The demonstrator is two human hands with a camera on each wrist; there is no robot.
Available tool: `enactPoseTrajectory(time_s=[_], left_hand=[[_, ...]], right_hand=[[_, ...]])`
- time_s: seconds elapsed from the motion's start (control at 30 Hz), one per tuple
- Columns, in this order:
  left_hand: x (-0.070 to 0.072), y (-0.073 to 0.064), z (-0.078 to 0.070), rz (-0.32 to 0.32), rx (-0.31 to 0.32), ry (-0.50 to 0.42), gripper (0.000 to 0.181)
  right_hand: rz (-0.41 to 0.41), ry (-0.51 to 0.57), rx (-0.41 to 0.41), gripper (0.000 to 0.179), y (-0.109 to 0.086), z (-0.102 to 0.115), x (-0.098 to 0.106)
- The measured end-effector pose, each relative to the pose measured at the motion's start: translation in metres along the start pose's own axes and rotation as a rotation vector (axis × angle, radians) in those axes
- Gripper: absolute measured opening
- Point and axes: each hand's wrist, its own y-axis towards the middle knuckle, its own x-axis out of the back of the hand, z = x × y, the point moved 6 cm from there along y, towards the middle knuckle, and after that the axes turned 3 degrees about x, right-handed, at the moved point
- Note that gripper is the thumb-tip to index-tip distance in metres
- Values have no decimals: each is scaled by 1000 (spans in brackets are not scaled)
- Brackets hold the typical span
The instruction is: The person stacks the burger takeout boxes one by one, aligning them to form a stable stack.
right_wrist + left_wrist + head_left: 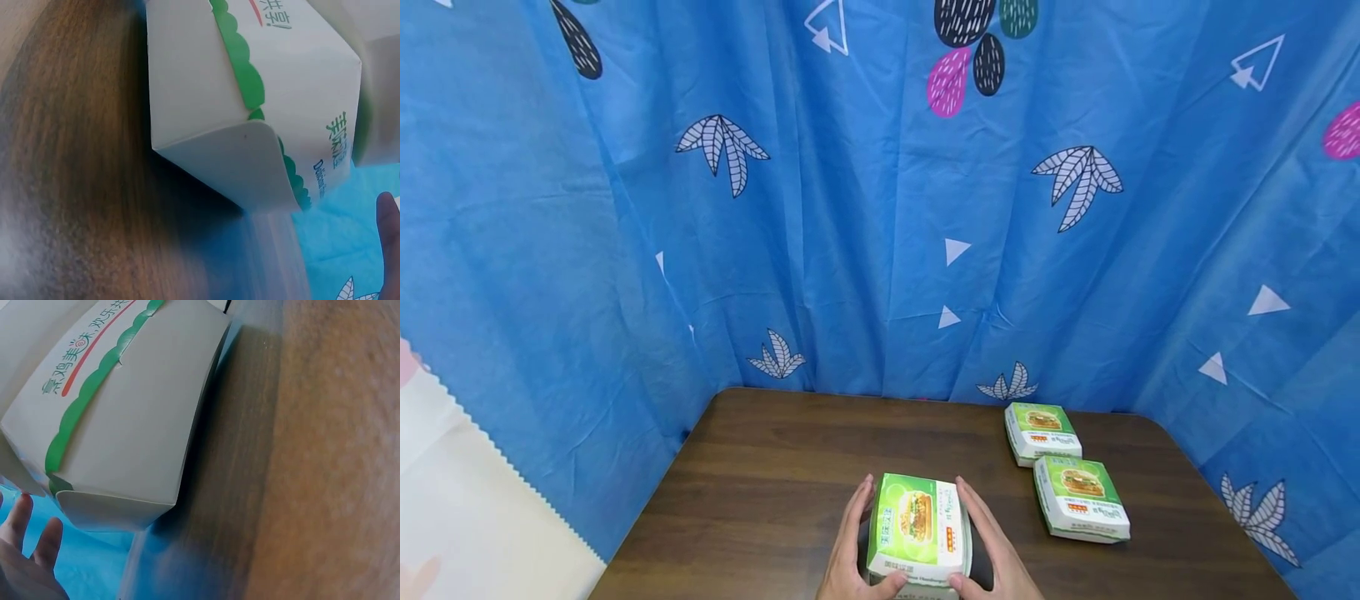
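Note:
A green and white hamburger box (916, 525) with a burger picture is between my two hands at the table's near edge, in the head view. My left hand (855, 550) holds its left side, thumb on the front face. On the right side, my right hand (996, 546) holds it the same way. Beneath it stands a second hamburger box (144, 412), its plain sides close to the tabletop in the left wrist view. That lower box (300, 81) also fills the middle of the right wrist view, with the upper box (382, 94) overlapping it at the right.
Two more hamburger boxes lie at the table's right: one farther back (1043, 433) and one nearer (1081, 498), their corners close together. Brown wood forms the table (820, 442). A blue patterned curtain (850, 250) hangs behind and along both sides.

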Motion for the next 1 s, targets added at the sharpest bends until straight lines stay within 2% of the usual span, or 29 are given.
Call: enactPoseTrajectory(time_s=[0.1,0.27,0.53,0.67,0.77,0.83,0.9,1.0], left_hand=[[-1,-1,2,15,45,-8,103],[-3,-1,4,31,83,-26,102],[-3,-2,6,45,90,-46,102],[-4,-3,7,52,90,-48,101],[-4,-4,8,51,78,-43,102],[-5,-4,8,51,80,-43,102],[-5,-4,8,54,84,-43,103],[-5,-5,9,64,119,-49,104]], right_hand=[[-4,0,7,88,-1,-1,1],[-19,-33,55,85,-3,-1,3],[-73,-47,3,75,-3,-4,7],[-116,-35,-49,67,-4,-5,9],[-168,-28,-38,60,-4,-6,11],[-200,-36,6,58,-5,-7,13],[-233,-58,84,58,-5,-6,15],[-273,-91,152,58,-5,-7,19]])
